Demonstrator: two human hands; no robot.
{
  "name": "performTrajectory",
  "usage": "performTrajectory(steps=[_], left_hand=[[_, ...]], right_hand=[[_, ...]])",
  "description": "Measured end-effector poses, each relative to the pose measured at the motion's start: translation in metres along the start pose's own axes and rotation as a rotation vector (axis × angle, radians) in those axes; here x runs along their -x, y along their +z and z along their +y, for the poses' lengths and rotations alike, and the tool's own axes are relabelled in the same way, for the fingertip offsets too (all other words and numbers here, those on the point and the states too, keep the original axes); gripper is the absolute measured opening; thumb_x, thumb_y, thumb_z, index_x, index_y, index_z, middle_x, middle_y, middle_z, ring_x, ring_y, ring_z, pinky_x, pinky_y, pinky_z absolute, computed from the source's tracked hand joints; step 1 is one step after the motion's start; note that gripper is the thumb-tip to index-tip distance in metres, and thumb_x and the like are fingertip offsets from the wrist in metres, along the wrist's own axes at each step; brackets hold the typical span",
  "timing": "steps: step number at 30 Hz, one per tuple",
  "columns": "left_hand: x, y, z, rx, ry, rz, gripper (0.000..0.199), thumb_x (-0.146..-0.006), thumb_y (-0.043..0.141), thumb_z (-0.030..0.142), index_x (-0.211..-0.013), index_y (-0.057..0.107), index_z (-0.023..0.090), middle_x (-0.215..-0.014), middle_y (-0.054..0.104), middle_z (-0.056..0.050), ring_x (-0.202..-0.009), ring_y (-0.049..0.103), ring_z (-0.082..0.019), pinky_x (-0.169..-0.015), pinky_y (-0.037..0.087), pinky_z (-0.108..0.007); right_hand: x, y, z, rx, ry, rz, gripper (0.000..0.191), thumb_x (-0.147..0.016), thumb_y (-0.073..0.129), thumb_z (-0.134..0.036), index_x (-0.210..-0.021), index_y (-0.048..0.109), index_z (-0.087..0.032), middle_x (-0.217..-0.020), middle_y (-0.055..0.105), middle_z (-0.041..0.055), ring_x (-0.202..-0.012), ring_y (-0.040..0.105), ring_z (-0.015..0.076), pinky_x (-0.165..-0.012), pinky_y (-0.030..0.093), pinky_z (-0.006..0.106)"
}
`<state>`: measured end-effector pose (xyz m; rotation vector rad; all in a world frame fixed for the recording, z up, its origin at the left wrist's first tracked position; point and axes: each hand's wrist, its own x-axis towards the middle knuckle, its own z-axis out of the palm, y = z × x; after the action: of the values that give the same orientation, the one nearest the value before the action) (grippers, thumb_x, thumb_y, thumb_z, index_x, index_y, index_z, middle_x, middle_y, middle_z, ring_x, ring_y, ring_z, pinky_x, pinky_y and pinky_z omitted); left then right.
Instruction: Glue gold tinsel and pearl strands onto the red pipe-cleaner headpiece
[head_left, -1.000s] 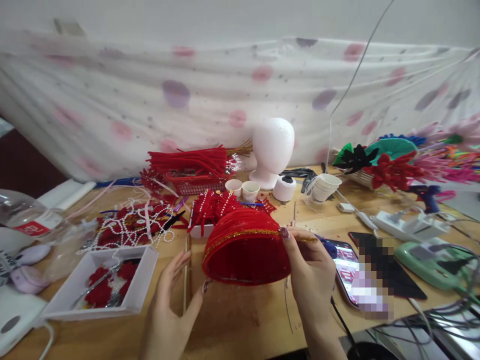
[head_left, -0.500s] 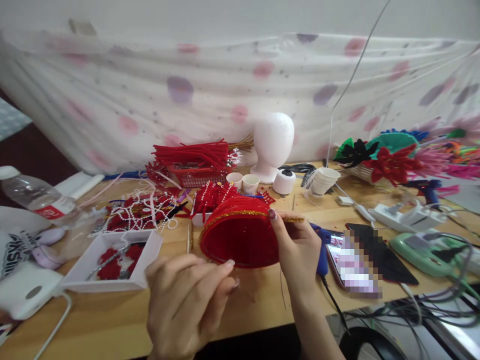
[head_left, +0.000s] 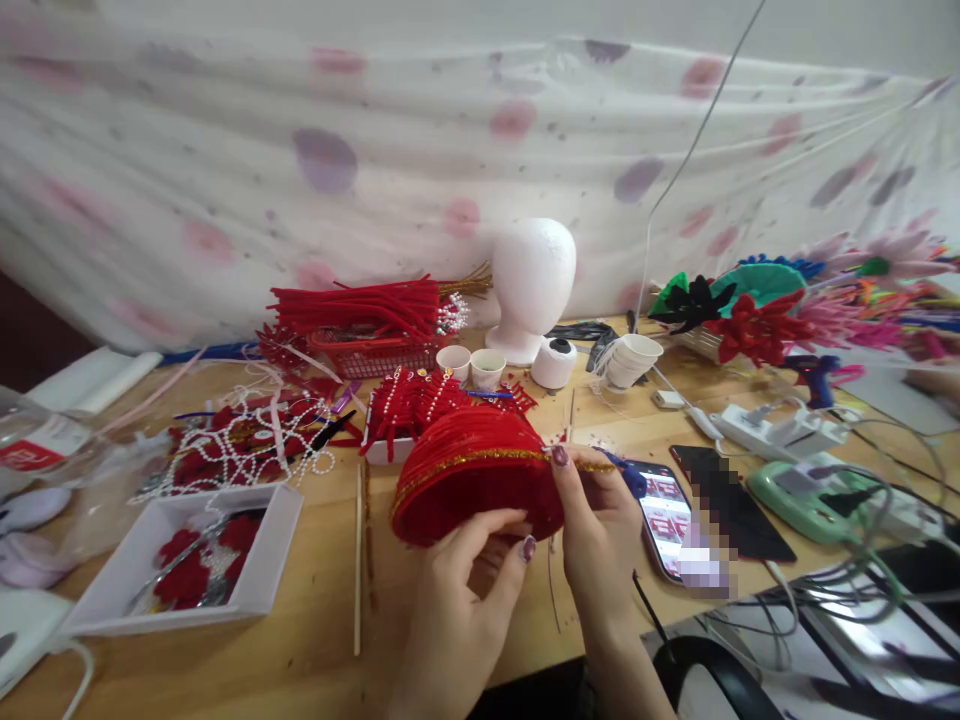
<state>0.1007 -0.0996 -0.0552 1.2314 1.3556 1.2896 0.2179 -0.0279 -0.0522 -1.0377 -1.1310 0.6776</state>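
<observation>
Head view: right hand (head_left: 600, 520) grips cap (head_left: 476, 440), opening nearward, long axis crosswise; left hand (head_left: 465, 600) half-open.

A wooden table (head_left: 300, 655) bears a white box (head_left: 259, 590) and phone (head_left: 666, 530).

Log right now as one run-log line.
right hand: holds red cap by gold-trimmed rim | left hand: at cap's opening, contact unclear | white head: upright behind cap | phone: screen lit, right of cap
</observation>
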Motion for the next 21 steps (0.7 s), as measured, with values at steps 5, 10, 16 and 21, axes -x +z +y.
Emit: performTrajectory(steps=[5, 10, 16, 21], left_hand=[[-0.022, 0.012, 0.002, 0.268, -0.123, 0.04, 0.031, -0.088, 0.073, 0.052, -0.09, 0.072, 0.021, -0.087, 0.077, -0.005, -0.081, 0.074, -0.017, -0.072, 0.061, -0.025], [-0.034, 0.033, 0.015, 0.412, -0.215, -0.011, 0.036, -0.083, 0.077, 0.056, -0.097, 0.077, 0.022, -0.093, 0.08, -0.006, -0.089, 0.076, -0.021, -0.084, 0.062, -0.028], [-0.025, 0.041, 0.022, 0.31, -0.265, 0.183, 0.049, -0.086, 0.065, 0.071, -0.085, 0.079, 0.024, -0.088, 0.081, -0.007, -0.08, 0.074, -0.024, -0.081, 0.061, -0.035], [-0.013, 0.04, 0.02, 0.058, -0.095, 0.236, 0.042, -0.1, 0.058, 0.046, -0.065, 0.069, 0.025, -0.065, 0.07, 0.0, -0.062, 0.061, -0.015, -0.066, 0.051, -0.027]], right_hand=[[0.004, -0.002, 0.001, 0.059, -0.075, 0.01, 0.014, -0.095, 0.069, -0.031, -0.084, 0.073, -0.025, -0.083, 0.074, -0.0003, -0.081, 0.069, 0.017, -0.077, 0.055, 0.03], [0.013, -0.002, -0.002, 0.046, -0.181, -0.032, 0.013, -0.096, 0.065, -0.017, -0.089, 0.07, -0.027, -0.088, 0.072, -0.0023, -0.083, 0.069, 0.0143, -0.076, 0.055, 0.026], [0.013, 0.005, -0.01, 0.057, -0.204, -0.018, 0.014, -0.093, 0.067, -0.012, -0.087, 0.071, -0.025, -0.084, 0.071, 0.0002, -0.077, 0.066, 0.0161, -0.068, 0.052, 0.028], [0.011, 0.004, -0.01, 0.068, -0.235, -0.032, 0.018, -0.092, 0.064, -0.008, -0.09, 0.071, -0.025, -0.083, 0.071, 0.0001, -0.077, 0.066, 0.0164, -0.067, 0.052, 0.029]])
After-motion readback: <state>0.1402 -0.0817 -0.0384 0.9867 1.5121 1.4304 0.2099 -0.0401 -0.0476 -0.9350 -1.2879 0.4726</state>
